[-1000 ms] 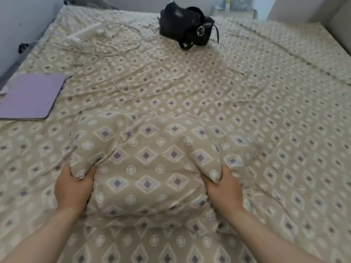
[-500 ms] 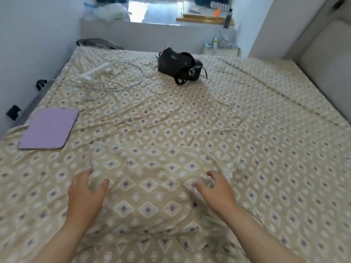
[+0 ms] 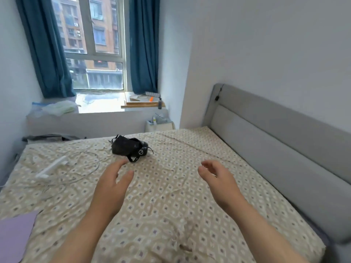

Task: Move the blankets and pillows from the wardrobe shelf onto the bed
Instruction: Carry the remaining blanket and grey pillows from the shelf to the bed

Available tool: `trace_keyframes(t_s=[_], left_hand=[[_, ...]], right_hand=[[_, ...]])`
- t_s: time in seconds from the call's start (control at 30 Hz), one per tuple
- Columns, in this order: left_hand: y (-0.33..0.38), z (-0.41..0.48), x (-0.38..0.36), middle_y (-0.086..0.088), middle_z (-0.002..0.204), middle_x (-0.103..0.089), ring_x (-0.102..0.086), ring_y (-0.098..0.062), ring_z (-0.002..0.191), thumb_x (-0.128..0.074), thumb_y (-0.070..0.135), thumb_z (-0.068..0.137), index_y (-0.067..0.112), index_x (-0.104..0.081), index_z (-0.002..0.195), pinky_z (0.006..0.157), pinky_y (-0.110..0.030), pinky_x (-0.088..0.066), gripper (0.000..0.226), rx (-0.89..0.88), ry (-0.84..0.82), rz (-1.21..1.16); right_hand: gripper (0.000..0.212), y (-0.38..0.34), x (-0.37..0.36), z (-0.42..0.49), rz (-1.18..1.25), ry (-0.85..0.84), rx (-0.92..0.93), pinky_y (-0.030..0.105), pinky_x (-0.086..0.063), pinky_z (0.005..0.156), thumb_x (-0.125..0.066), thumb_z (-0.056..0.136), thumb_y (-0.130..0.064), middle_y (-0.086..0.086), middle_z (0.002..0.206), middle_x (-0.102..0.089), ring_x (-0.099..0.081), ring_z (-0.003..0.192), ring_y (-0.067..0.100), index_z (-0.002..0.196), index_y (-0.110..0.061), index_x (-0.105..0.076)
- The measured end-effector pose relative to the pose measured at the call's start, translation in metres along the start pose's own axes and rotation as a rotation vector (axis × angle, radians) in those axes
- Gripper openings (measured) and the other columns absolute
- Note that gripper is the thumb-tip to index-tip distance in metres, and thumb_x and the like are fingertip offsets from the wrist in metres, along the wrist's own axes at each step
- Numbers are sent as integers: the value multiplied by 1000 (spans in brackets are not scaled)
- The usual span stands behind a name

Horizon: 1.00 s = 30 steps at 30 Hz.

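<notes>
Both hands empty above bed: left hand fingers spread, right hand loosely curled; bed's long axis runs toward headboard.

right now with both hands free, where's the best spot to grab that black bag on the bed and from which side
Probably the strap loop on the black bag, which sticks out from its near edge towards the person. The left hand is open and nearer to it, so reaching straight forward from the near side and hooking fingers through the loop looks easiest. The body looks soft and slumped, so it may sag if pinched. The right hand is also empty.
</notes>
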<state>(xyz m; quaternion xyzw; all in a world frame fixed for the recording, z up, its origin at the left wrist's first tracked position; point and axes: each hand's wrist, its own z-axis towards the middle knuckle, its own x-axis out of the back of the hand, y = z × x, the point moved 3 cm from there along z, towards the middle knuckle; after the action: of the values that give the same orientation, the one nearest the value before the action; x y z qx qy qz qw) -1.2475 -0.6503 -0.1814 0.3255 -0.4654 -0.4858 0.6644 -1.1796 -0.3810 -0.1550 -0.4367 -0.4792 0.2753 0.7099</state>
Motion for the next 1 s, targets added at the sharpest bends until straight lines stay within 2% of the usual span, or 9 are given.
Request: trace_keyframes(t_s=[0.13,0.27,0.4,0.5,0.6,0.67,0.77,0.9,1.0], left_hand=[[91,5,-22,6,124,-55,-50,-13,116,-51,41,82,23,-54,125,100,-38,-39,46,-118,-113,-127],[173,-16,-63,7,125,-55,-50,-10,115,-48,45,79,32,-54,120,89,-24,-38,43,-228,-236,-254],[251,-56,-124,8,127,-53,-51,-17,119,-51,47,77,34,-54,122,93,-37,-42,47,-326,-410,-358],[310,-101,-171,2,130,-54,-50,-17,120,-53,44,76,31,-53,123,96,-39,-41,48,-397,-542,-451],[370,-165,-217,-1,130,-55,-51,-14,119,-54,40,75,27,-51,125,98,-35,-40,51,-436,-704,-580],[407,-210,-241,-2,129,-55,-51,-13,120,-55,37,75,23,-50,125,99,-33,-39,53,-446,-811,-665],[455,-284,-267,-4,127,-57,-52,-14,120,-56,34,74,21,-51,123,99,-35,-40,50,-458,-971,-775],[501,-364,-286,-1,124,-59,-53,-2,112,-56,34,74,27,-52,120,88,-22,-41,47,-482,-1123,-875],[533,-418,-301,7,120,-60,-55,10,105,-56,35,75,33,-54,114,75,-11,-43,39,-484,-1238,-956]], right_hand=[[8,-42,72,-30,38,183,45,34,-44,95,-61,89,-36,-8,113,-63,-56,111,12,97,-36,-58],[7,-63,155,-80,35,356,73,35,-44,96,-61,87,-40,-11,113,-62,-56,113,13,94,-39,-57],[8,-71,246,-150,-14,572,67,43,-45,98,-62,88,-35,0,116,-63,-56,113,18,95,-35,-58],[10,-74,310,-217,-83,722,46,38,-46,97,-63,89,-29,-3,113,-64,-57,111,15,96,-35,-59],[14,-73,373,-304,-147,887,4,29,-46,91,-62,88,-31,-8,111,-65,-58,107,6,102,-32,-61],[9,-73,409,-363,-179,977,-43,21,-43,86,-60,89,-34,-15,108,-64,-58,103,-1,98,-36,-60],[8,-76,450,-451,-203,1121,-112,24,-41,91,-58,90,-37,-15,115,-61,-54,111,4,98,-39,-57],[7,-84,478,-542,-218,1308,-142,27,-42,91,-59,87,-39,-14,113,-62,-54,112,8,94,-38,-60],[21,-91,492,-600,-261,1414,-164,25,-42,89,-57,75,-49,-14,112,-63,-55,111,5,94,-39,-61]])
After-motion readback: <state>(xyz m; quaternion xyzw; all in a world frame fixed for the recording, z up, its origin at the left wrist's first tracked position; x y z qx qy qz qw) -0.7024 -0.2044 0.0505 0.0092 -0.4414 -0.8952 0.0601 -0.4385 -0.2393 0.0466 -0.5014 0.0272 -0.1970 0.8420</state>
